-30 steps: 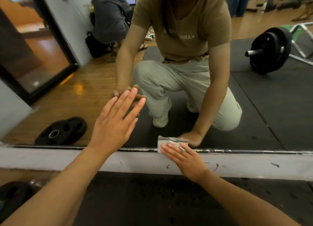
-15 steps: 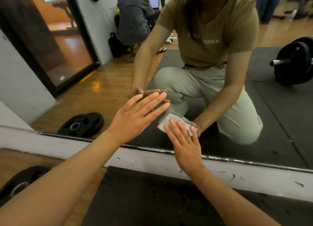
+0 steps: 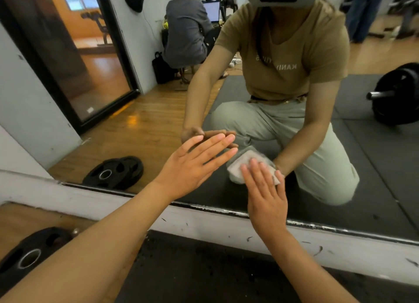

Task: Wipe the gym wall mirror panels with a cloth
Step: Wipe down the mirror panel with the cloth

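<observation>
The wall mirror panel [image 3: 140, 130] fills the upper view above a scuffed white base strip. My right hand [image 3: 265, 193] presses a folded white cloth [image 3: 238, 169] flat against the glass with straight fingers, low on the panel. Only the cloth's left and upper edges show past the fingers. My left hand [image 3: 195, 164] lies flat on the mirror to the left of the cloth, fingers straight and together, touching its own reflection.
A black weight plate [image 3: 29, 257] lies on the floor at lower left, its reflection [image 3: 113, 173] in the mirror. A black rubber mat [image 3: 204, 268] covers the floor under my arms. The reflection shows a loaded barbell [image 3: 396, 94] at right and a seated person [image 3: 186, 30] behind.
My right hand has slid the cloth up from the mirror's bottom edge and a little rightward on the glass. My left hand stays flat on the mirror. The view has tilted upward.
</observation>
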Tool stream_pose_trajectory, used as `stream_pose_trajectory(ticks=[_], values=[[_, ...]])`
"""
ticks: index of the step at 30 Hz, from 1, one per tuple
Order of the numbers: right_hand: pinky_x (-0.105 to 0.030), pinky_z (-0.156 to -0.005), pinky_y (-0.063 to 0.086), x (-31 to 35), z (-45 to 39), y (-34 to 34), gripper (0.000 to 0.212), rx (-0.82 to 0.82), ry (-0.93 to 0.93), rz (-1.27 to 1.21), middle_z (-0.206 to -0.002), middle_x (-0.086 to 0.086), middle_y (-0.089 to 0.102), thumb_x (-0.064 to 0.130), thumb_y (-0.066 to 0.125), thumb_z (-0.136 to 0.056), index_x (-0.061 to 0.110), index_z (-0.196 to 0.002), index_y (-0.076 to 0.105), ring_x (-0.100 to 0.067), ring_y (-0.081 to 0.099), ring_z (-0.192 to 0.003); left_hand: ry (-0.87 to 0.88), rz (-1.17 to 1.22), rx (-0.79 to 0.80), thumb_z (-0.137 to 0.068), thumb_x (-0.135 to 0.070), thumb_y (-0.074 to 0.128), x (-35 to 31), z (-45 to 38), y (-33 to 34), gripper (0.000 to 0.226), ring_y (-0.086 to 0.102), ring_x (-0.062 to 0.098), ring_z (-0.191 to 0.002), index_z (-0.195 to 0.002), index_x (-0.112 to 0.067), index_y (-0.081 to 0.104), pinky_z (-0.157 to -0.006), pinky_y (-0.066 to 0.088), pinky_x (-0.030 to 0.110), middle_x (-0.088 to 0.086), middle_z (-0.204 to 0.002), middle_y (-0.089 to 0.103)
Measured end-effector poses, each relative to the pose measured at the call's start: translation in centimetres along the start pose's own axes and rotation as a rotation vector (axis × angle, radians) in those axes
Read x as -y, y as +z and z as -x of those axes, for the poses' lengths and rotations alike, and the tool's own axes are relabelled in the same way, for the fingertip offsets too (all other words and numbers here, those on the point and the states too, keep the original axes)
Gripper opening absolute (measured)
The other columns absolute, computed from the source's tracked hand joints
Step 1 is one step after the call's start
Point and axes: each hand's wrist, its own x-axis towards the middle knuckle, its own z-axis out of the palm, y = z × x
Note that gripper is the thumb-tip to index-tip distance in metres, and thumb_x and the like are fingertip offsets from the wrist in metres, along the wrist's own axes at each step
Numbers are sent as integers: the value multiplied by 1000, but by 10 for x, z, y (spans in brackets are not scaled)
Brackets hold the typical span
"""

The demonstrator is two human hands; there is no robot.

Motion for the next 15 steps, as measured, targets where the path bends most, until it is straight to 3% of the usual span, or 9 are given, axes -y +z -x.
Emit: stream_pose_trajectory(ticks=[2,5,7,11,15], values=[[-41,-123,12,7,-3,3,56,-92,121,-21,-163,-2,18,1,41,-98,14,-152,30,-19,17,-151,-7,8,-2,-100,-28,54,-1,1,0,66,16,17,-151,-157,-21,24,-120,10,37,3,-165,10],[-42,-123,8,24,14,25,68,-83,155,21,-166,-1,7,1,39,-97,18,-158,16,-19,11,-152,-8,21,-7,-100,-28,54,-1,1,0,66,17,16,-151,-157,-21,24,-120,11,37,3,-165,10],[-41,-123,7,32,34,41,77,48,4,62,-166,-1,5,-1,40,-89,18,-158,13,-18,8,-153,-12,39,-16,-99,-27,55,-2,0,0,66,19,17,-150,-157,-21,25,-120,12,37,3,-164,12],[-40,-123,-5,21,64,53,100,376,-472,203,-166,-4,-6,5,55,-70,13,-157,7,-18,-5,-153,-20,72,-8,-97,-25,58,-4,2,-1,70,19,18,-150,-157,-20,23,-118,17,39,5,-164,12],[-41,-122,-10,4,51,38,102,441,-605,286,-164,-7,-6,5,50,-68,8,-156,-2,-21,-8,-151,-55,113,-7,-95,-25,60,-8,1,0,71,20,18,-150,-157,-20,25,-117,22,40,5,-164,15]])
